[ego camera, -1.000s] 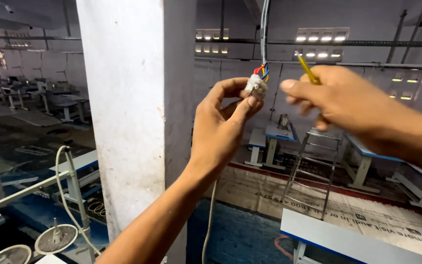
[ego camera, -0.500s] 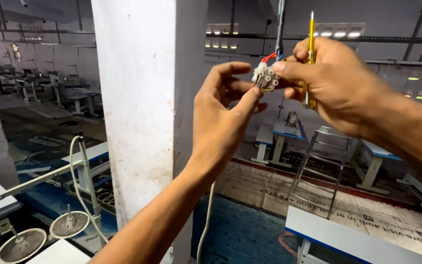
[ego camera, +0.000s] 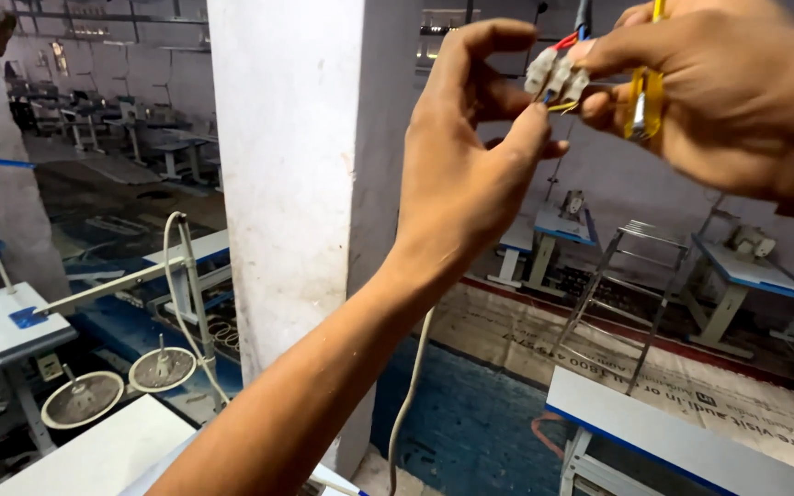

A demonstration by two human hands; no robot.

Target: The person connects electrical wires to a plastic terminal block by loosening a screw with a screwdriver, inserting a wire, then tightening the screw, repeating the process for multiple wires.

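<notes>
Head view: both hands are raised near the top edge of the frame, in front of a white pillar (ego camera: 310, 184); the left hand (ego camera: 470, 174) reaches up from the lower centre on a bare forearm, palm turned toward the camera, thumb and forefinger curved into an open arc with the fingertips (ego camera: 530, 124) at the underside of a small white connector (ego camera: 555, 73); the hand is not closed round it, only touching at the tips. The right hand (ego camera: 728, 96) comes in from the right, fingers folded; it pinches the right side of the connector and at the same time grips a yellow-handled screwdriver (ego camera: 645, 96), held upright against the palm, its top cut off by the frame edge. The connector sits between the two hands, high and right of centre; red, blue and yellow wires (ego camera: 564, 41) enter it from a cable hanging down from above.

Surroundings: a white cord (ego camera: 408, 395) hangs beside the pillar; a metal rack (ego camera: 622, 294) stands on the floor behind; white tables with blue edges (ego camera: 737, 266) stand at right and in the far left hall; two round thread stands (ego camera: 163, 367) sit at lower left.
</notes>
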